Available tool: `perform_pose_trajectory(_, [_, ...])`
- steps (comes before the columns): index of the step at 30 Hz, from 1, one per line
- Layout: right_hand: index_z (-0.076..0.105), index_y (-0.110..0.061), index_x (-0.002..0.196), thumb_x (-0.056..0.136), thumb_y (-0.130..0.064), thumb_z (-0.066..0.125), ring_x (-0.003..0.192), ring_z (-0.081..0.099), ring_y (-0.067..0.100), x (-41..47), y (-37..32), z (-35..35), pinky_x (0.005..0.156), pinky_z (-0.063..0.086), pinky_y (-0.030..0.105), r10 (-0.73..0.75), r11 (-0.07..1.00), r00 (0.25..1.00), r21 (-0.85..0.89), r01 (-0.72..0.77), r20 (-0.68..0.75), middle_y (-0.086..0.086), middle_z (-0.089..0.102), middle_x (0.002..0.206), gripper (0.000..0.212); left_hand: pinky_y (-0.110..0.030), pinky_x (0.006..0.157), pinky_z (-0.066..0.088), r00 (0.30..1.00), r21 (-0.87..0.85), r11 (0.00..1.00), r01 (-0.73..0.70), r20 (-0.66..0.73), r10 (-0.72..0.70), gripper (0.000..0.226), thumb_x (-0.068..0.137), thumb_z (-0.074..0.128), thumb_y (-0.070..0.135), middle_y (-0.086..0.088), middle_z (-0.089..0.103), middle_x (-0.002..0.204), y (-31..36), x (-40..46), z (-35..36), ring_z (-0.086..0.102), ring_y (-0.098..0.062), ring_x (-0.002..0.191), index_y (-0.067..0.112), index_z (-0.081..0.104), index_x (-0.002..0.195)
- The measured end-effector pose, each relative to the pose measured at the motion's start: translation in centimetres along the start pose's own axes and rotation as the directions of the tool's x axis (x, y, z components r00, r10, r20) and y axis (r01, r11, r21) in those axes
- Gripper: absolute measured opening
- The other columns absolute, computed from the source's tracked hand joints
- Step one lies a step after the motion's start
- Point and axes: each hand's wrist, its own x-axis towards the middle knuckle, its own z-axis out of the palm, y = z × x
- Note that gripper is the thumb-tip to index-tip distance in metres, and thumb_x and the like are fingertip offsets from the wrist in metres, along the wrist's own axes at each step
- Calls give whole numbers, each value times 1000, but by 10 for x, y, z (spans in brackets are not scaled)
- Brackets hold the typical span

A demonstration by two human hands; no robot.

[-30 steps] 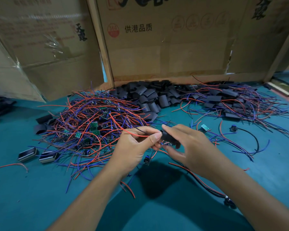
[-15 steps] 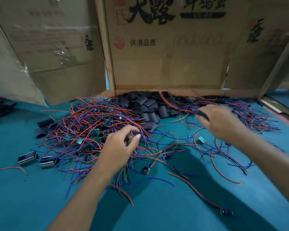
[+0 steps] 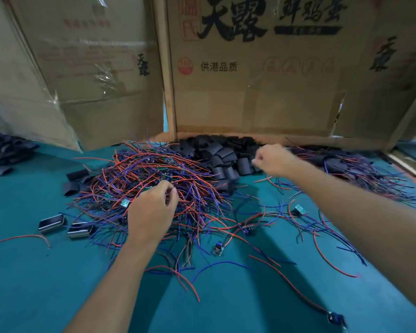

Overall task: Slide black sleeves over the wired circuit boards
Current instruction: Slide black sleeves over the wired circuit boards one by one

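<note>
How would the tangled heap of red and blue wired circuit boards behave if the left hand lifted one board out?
The tangled heap of red and blue wired circuit boards looks floppy: its thin leads curve and cross loosely. One board would probably drag neighbours along. The left hand, fingers curled into the wires, likely needs little force, since the boards look small.

Left hand (image 3: 151, 212) reaches forward with curled fingers; right hand (image 3: 273, 159) stretches farther, fingers bent.

Wire tangle (image 3: 154, 174) lies left of the sleeve pile (image 3: 216, 155), cardboard boxes (image 3: 250, 92) behind both, 2 metal shells (image 3: 65, 225) front-left
</note>
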Motion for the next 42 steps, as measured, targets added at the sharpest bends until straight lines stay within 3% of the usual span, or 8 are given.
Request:
perform_pose_trajectory(9, [59, -18, 103, 87, -46, 67, 98, 56, 27, -10, -70, 45, 78, 49, 38, -218, 976, 973, 42, 215, 81, 5, 53, 101, 33, -24, 41, 26, 998, 88, 996, -5, -64, 10, 18, 94, 61, 16, 8, 49, 56, -6, 2, -7, 44, -18, 45, 17, 60, 76])
perform_pose_trajectory(15, [46, -15, 84, 90, -24, 63, 77, 56, 28, -32, -50, 34, 63, 44, 34, -36, 952, 998, 301, 50, -51, 5, 55, 84, 20, -29, 42, 40, 998, 72, 997, -9, -57, 13, 19, 96, 58, 19, 5, 59, 61, -3, 3, -9, 55, -19, 52, 17, 62, 78])
perform_pose_trajectory(19, [40, -13, 95, 94, -13, 45, 66, 62, 23, -58, -41, 15, 48, 41, 26, 217, 700, 976, 696, -158, 3, 13, 60, 87, 5, -31, 48, 46, 998, 87, 994, 66, -24, -64, 18, 96, 54, 24, 3, 62, 64, -4, 5, -13, 58, -25, 56, 21, 61, 79])
perform_pose_trajectory(27, [66, -7, 97, 105, -33, 33, 56, 38, 12, -144, -47, 19, 42, 29, 19, 159, 306, 967, 921, -240, 199, 2, 53, 71, 43, -35, 58, 50, 978, 143, 968, 206, -9, -207, 14, 92, 56, 26, 3, 63, 69, -37, 17, -27, 58, -27, 66, 25, 60, 79])
perform_pose_trajectory(32, [66, -18, 99, 104, -23, 41, 67, 46, 12, -156, -52, 44, 60, 37, 31, 119, 403, 990, 908, -115, 73, -2, 54, 78, 27, -31, 62, 43, 957, 151, 985, 79, 266, -118, 12, 93, 57, 23, 11, 59, 82, -37, 12, -20, 54, -11, 73, 30, 61, 83])
perform_pose_trajectory(36, [66, -20, 96, 100, -24, 49, 68, 49, 6, -158, -49, 58, 67, 40, 33, 117, 465, 992, 885, -12, -48, -9, 61, 79, 19, -34, 60, 45, 965, 43, 965, 258, 32, -259, 12, 89, 57, 18, 2, 64, 79, -36, 13, -19, 56, -22, 71, 22, 62, 79])
perform_pose_trajectory(38, [68, -24, 98, 99, -24, 52, 67, 50, 1, -159, -48, 59, 66, 40, 29, 131, 445, 988, 896, 11, -77, -15, 62, 76, 16, -38, 67, 45, 978, 61, 980, 192, -90, -186, 7, 87, 59, 11, -4, 64, 86, -30, 12, -16, 56, -29, 83, 15, 65, 86])
perform_pose_trajectory(42, [69, -30, 101, 96, -25, 57, 68, 52, 8, -161, -49, 55, 60, 43, 30, 123, 361, 988, 931, 45, -96, -10, 60, 76, 14, -47, 89, 42, 999, 192, 981, 26, 20, -31, 24, 86, 58, 0, -11, 64, 110, -15, 26, -4, 53, -35, 106, 11, 68, 105])
